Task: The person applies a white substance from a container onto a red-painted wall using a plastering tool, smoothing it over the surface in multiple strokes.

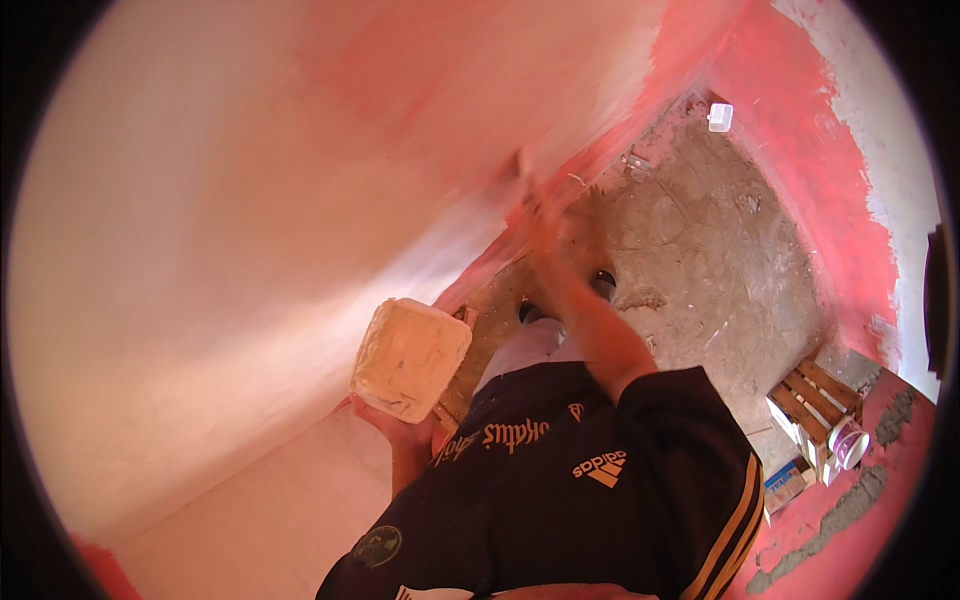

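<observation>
My left hand (405, 428) is closed round the lower side of a square plastic tub (458, 345), held close to the wall. A pale, creamy material (412, 355) shows across the tub's top, with darker smears in it. My right hand (541, 222) reaches forward, low along the wall, and is smeared by motion. From its fingers a small hand tool (522, 166) points at the painted wall (400, 200); its exact kind is too blurred to tell. The wall has pinkish-red patches beneath a pale, uneven coat.
My shoes (604, 284) stand on a dirty concrete floor (700, 240). A small white container (720, 117) lies in the far corner. At the right, a wooden slatted crate (808, 396) has a white bucket (848, 444) at its side. Another red-and-white wall (850, 180) bounds the right.
</observation>
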The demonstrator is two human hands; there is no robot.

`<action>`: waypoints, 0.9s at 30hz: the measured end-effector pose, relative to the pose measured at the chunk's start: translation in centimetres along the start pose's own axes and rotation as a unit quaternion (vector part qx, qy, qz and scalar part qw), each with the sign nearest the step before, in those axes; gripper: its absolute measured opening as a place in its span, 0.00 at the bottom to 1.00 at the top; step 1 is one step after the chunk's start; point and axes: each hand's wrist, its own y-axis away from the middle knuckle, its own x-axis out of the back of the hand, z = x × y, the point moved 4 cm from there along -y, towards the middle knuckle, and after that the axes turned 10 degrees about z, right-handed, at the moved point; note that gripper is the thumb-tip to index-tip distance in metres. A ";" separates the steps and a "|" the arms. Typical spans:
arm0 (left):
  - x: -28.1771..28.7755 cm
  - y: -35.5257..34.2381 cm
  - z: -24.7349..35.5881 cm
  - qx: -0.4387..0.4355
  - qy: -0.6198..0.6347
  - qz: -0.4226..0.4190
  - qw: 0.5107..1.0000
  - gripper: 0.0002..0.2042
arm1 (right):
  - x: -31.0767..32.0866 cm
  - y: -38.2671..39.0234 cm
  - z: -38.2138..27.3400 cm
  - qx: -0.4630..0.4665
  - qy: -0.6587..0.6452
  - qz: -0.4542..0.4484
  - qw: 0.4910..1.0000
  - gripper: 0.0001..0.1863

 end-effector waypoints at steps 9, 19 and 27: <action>5.7 -2.9 1.3 -0.058 -0.057 -0.001 0.997 0.28 | 4.5 0.0 1.6 -0.119 -0.124 0.072 0.983 0.16; -0.3 -2.5 -0.6 -0.152 -0.226 -0.034 0.962 0.27 | 13.2 -31.1 7.8 -0.039 -0.046 0.238 0.969 0.17; -4.3 -2.0 -2.5 -0.101 -0.306 -0.022 0.947 0.31 | 0.8 1.3 5.6 0.088 0.160 -0.048 0.982 0.19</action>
